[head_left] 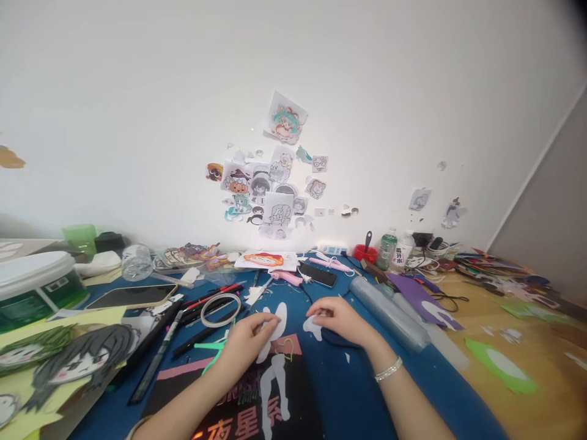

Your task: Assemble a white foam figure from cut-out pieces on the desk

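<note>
At your desk's (353, 394) left edge sits a white-lidded tub (39, 278). Your left hand (277, 320) pinches a white cutout (282, 316) between thumb and fingertips; toward the near edge, leg-shaped paper (280, 380) lies on a black poster (305, 400). Your right hand (315, 316), fingers nearly together, pinches a smaller paper piece (313, 330).

Green bottle (387, 249) — red bowl (363, 253), perhaps

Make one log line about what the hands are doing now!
left hand: touching long white cutout | right hand: holding small white cutout | paper legs: on black sheet
</note>
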Demonstrator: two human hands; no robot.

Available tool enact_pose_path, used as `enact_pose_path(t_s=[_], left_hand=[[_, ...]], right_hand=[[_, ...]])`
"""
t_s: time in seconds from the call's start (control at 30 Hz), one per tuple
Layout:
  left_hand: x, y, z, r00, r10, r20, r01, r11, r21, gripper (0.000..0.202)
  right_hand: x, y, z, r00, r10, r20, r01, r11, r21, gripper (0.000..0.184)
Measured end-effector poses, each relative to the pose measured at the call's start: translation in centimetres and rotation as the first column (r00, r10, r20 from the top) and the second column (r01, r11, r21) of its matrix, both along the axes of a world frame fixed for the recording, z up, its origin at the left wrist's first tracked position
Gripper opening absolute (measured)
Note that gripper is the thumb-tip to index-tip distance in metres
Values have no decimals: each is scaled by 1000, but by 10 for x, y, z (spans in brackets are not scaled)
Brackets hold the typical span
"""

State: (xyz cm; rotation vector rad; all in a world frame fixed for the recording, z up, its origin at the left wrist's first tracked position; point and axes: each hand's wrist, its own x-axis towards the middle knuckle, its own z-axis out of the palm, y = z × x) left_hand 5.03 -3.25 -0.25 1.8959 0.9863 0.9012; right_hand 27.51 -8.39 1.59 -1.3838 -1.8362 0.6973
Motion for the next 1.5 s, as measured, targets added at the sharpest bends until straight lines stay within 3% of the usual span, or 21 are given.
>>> enact_pose_path(t_s=[0.17, 0.43, 0.63, 0.77, 0.87, 0.97, 1.13, 1.3, 1.4, 1.5], left_hand=[[5, -12, 1, 980, -146, -139, 155, 986, 56, 31], [7, -15, 7, 993, -57, -106, 49, 996, -72, 26], [4, -10, 7, 984, -89, -152, 85, 996, -31, 31], [2, -6, 9, 994, 12, -108, -8, 999, 39, 30], [0, -3, 9, 994, 99, -38, -101, 994, -45, 32], [0, 0, 7, 994, 109, 25, -104, 984, -147, 35], [1, -1, 2, 999, 6, 32, -1, 989, -145, 37], [-2, -2, 5, 990, -127, 68, 138, 969, -204, 69], [-6, -3, 11, 980, -193, 53, 200, 926, -320, 72], [-13, -5, 17, 950, -313, -5, 276, 844, -461, 52]], right_hand=[[-36, -1, -8, 989, 111, -94, -112, 994, -4, 21], [-38, -1, -9, 981, 78, -178, -76, 997, 17, 23], [-46, -1, -11, 984, 90, -156, -85, 996, 41, 22], [-47, 2, -14, 975, 52, -214, -39, 997, 65, 23], [-43, 6, -16, 945, 2, -327, 20, 998, 62, 23], [-40, 10, -19, 904, -18, -428, 25, 1000, 12, 26], [-47, 10, -21, 912, -3, -411, -7, 1000, -23, 16], [-36, 9, -14, 865, -114, -489, 82, 993, -86, 19], [-22, 9, -10, 817, -185, -546, 152, 983, -105, 21], [-13, 10, -8, 793, -239, -560, 194, 971, -140, 22]])
